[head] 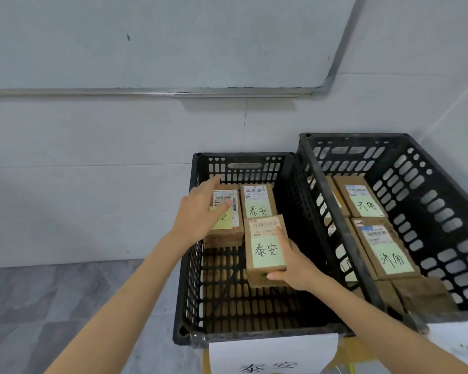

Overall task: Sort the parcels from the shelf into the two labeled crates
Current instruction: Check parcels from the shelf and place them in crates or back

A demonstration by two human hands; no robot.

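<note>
Floor [52,298] of grey tile runs back to a pale wall [92,157], where a whiteboard [173,41] in a metal frame hangs. Two black slotted crates stand side by side against that wall, their sides touching: the left crate [184,279] and the right crate [430,201]. A white sheet [273,354] with handwritten characters hangs at the left crate's near edge.

Three cardboard parcels lie in the left crate, all toward its far end. The far-left parcel [227,234] and the far-right parcel [258,203] sit side by side by the far wall. The near parcel [266,255] lies just in front of the far-right one. Each carries a green note [268,253]. In the right crate, two right-crate parcels [366,201] with green notes show plainly along its right wall. More lie beside and in front of them, partly hidden by the rim, so I cannot tell the count.

The left hand [200,214] rests on the far-left parcel, its fingers [214,184] fairly straight and reaching toward the parcel's far-left corner, thumb flat across the printed label [229,197]. The right hand [297,265] grips the near parcel at its near right corner, thumb against the near end face and forefinger along the top by the right edge.
</note>
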